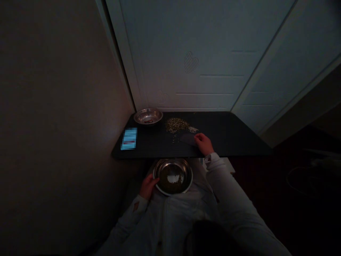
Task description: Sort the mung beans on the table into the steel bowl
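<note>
My left hand (147,186) is closed on the left rim of a shiny steel bowl (189,179) at my lap. Small grains or beans lie in the bottom of that bowl; their kind is too dim to tell. Over the dark table, my right hand (204,143) pinches a thin, dark, see-through flat sheet (188,139). Just beyond the sheet lies a pile of yellowish-green grains (176,124). A smaller cluster of white grains (193,129) touches its right side. A few loose grains (174,138) are scattered left of the sheet.
Another steel bowl (140,117) with a red label inside stands at the table's back left. A lit, blurred-out screen (129,138) lies in front of it. The dark table (234,137) meets a white panelled door (213,42) behind and a wall (66,106) on the left.
</note>
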Motion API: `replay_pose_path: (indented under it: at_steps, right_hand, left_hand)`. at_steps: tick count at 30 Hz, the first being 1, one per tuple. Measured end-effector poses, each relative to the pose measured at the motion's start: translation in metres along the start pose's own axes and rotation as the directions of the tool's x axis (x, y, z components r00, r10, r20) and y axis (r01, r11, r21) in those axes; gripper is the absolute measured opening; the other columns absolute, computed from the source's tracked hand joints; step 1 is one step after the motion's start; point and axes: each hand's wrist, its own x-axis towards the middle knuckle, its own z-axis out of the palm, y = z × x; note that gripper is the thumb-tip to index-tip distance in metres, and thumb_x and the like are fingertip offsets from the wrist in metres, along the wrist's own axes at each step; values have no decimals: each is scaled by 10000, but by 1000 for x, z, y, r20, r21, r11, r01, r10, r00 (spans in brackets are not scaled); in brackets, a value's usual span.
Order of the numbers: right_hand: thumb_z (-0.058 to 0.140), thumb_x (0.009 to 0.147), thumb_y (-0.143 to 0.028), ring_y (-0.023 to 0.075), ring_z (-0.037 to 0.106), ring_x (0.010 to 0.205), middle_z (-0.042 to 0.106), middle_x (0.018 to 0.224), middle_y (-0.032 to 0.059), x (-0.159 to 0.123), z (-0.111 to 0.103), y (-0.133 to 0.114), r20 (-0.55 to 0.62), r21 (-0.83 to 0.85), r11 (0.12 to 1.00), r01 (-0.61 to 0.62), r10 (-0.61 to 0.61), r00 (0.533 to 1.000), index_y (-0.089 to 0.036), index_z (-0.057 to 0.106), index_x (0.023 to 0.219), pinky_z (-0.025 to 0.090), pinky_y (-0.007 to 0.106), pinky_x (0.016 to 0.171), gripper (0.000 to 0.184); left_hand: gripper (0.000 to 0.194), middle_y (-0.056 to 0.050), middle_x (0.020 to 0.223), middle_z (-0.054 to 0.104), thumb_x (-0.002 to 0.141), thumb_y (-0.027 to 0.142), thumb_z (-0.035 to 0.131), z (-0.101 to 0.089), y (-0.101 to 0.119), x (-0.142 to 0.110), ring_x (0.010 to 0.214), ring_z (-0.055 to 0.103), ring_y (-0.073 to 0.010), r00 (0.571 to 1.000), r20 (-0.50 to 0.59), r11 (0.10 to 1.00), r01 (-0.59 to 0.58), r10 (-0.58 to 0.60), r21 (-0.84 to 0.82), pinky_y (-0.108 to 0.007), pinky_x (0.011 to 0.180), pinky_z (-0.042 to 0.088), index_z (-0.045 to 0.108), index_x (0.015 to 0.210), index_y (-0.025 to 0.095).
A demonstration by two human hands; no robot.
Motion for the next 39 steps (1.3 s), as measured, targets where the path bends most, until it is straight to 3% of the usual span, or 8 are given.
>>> replay_pose_path:
  at_steps: [6,11,16,23,31,39]
  right_hand:
    - [446,659,-371,102,462,547,495,579,-23,0,2,3,74,145,989,7,-17,997,-173,496,714,355,221,537,212]
    - [437,676,-350,105,477,562,516,592,-19,0,3,2,120,29,999,36,-39,992,-179,511,723,360,230,561,193]
    - [415,687,-347,119,492,601,534,628,0,0,2,-1,30,-76,996,41,-38,999,-176,519,723,361,241,576,203]
    - [413,695,-366,111,501,595,538,622,-8,1,4,1,78,14,999,51,-52,996,-176,511,756,375,234,583,222]
    - [439,687,-352,115,514,617,568,648,-7,7,11,2,118,-60,996,59,-52,992,-197,540,779,379,240,602,206]
    - [451,681,-341,110,518,594,560,625,-13,4,9,3,178,52,998,39,-48,983,-185,534,766,384,232,588,196]
  left_hand:
    - [250,-6,690,635,514,253,638,2,4,-1,710,562,-164,1000,-17,1000,-2,2,17,-288,702,398,607,741,155]
    - [245,-1,687,631,505,262,640,2,2,-1,688,560,-159,1000,-24,1000,-3,4,14,-288,689,400,602,724,160]
    - [225,3,662,625,513,270,636,0,0,1,677,556,-157,1000,-14,999,-4,4,31,-288,679,401,598,706,160]
    - [259,-3,689,632,517,268,632,1,3,-2,718,560,-172,1000,-15,999,0,0,46,-299,706,397,601,751,162]
    - [242,2,659,621,507,291,632,2,3,-1,681,560,-172,1000,-30,998,0,2,55,-302,679,406,596,711,165]
    - [250,-1,664,622,510,277,634,2,4,-2,691,559,-169,1000,-28,999,6,-5,42,-291,674,402,596,727,159]
